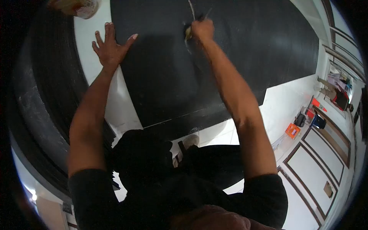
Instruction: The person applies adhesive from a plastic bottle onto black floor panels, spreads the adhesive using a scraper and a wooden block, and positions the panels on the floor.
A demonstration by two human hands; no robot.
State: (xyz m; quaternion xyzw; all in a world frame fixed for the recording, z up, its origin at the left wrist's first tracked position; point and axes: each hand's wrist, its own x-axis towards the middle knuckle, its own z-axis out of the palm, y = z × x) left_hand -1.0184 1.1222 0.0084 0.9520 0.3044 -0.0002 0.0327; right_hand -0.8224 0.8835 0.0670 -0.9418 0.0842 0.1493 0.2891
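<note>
A large black sheet [161,76] lies in front of me, with a thin pale line across its near part. My left hand [110,50] is open, its fingers spread over a white surface [86,34] beside the sheet's left edge, the thumb reaching over the black. Near the far middle of the sheet, my right hand [202,30] is closed round something small that I cannot make out. A yellowish piece [188,33] shows just left of that hand. A pale streak [191,8] runs away from it on the black surface.
At the top left stands a stained container [86,8]. Dark curved layers [53,76] fill the left side. On the right are an orange box [292,130], a dark bag [300,119], an orange cone [319,104] and, farther off, another person [340,97].
</note>
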